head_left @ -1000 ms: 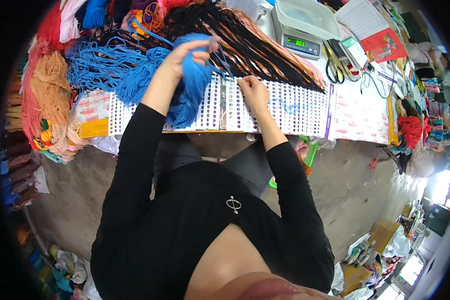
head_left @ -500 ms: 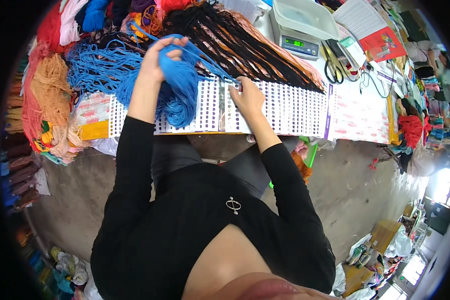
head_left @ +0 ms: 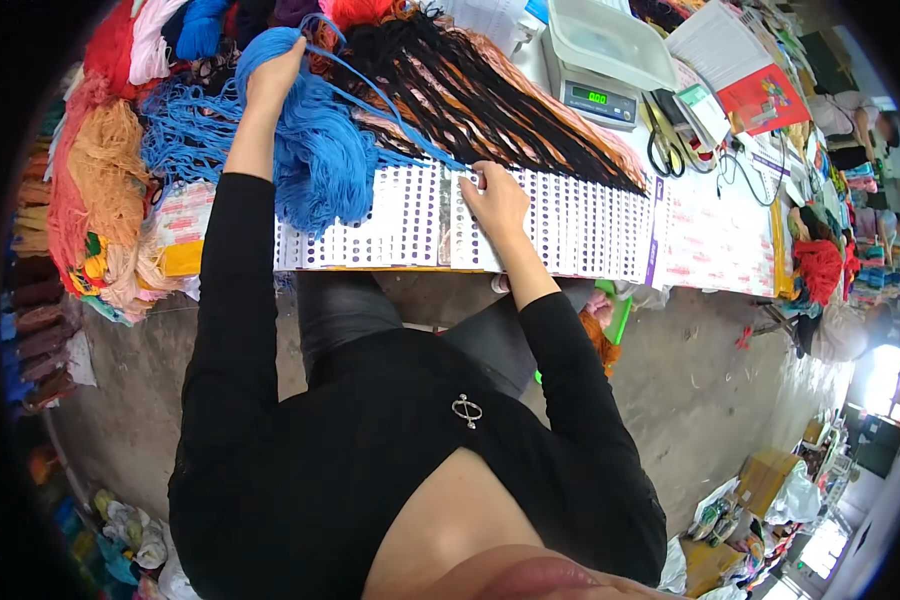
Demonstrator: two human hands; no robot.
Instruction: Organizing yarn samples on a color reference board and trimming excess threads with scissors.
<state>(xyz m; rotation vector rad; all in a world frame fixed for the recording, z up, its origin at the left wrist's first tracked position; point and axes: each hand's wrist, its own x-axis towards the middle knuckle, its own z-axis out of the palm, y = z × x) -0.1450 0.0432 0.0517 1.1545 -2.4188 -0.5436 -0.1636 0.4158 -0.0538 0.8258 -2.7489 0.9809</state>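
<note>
My left hand [head_left: 273, 78] is closed around the upper part of a thick hank of blue yarn [head_left: 320, 165], which hangs down over the table's near side. Several blue strands run from the hank toward my right hand [head_left: 495, 200]. That hand pinches their ends between thumb and fingers, low over a white sheet printed with rows of dark dots [head_left: 570, 230]. Behind it lies a long spread of black, orange and pink yarn [head_left: 500, 95]. More loose blue yarn [head_left: 185, 130] rests left of the hank.
A digital scale [head_left: 598, 98] bearing a clear plastic tray [head_left: 610, 45] stands at the back right. Scissors [head_left: 665, 145] and a red booklet [head_left: 765, 98] lie beside it. Tan yarn [head_left: 105, 165] and red yarn heap up at the left end.
My left hand has moved left and away from me, carrying the hank of blue yarn and drawing the strands longer. The right hand has stayed nearly in place.
</note>
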